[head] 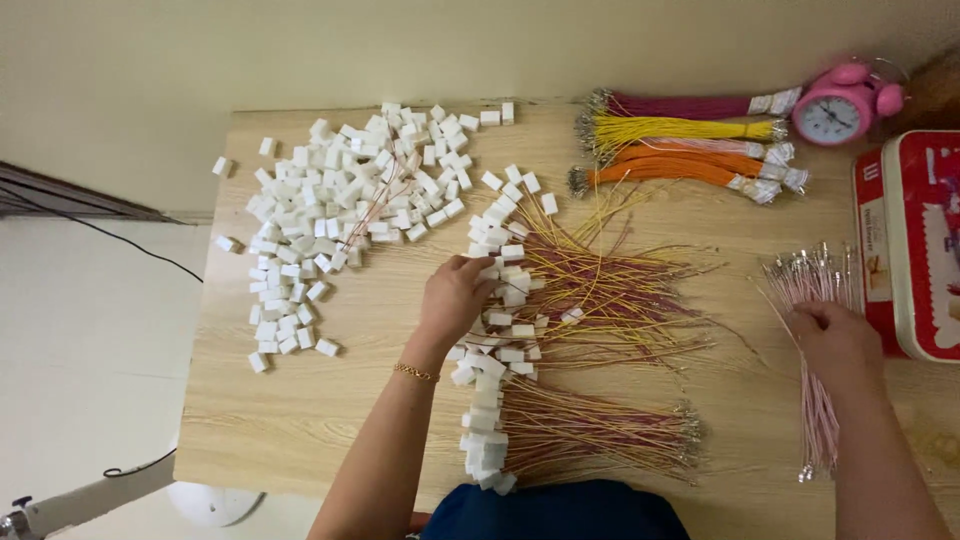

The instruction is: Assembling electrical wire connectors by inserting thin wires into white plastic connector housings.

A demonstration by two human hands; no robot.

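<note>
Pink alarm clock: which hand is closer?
Right. The right hand rests on loose pink wires below the pink alarm clock; the left hand is far across the table at white connectors.

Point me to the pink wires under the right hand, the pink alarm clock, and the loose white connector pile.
Pink wires (818,420), head view, lower strands of the bunch.
Pink alarm clock (829,118), head view, dial face.
White connector pile (340,200), head view, heap's middle.

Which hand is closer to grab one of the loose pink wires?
Probably the right hand. It already rests on the pink wires beside the red tin. The left hand is across the table, touching the white connectors on the wired pile.
</note>
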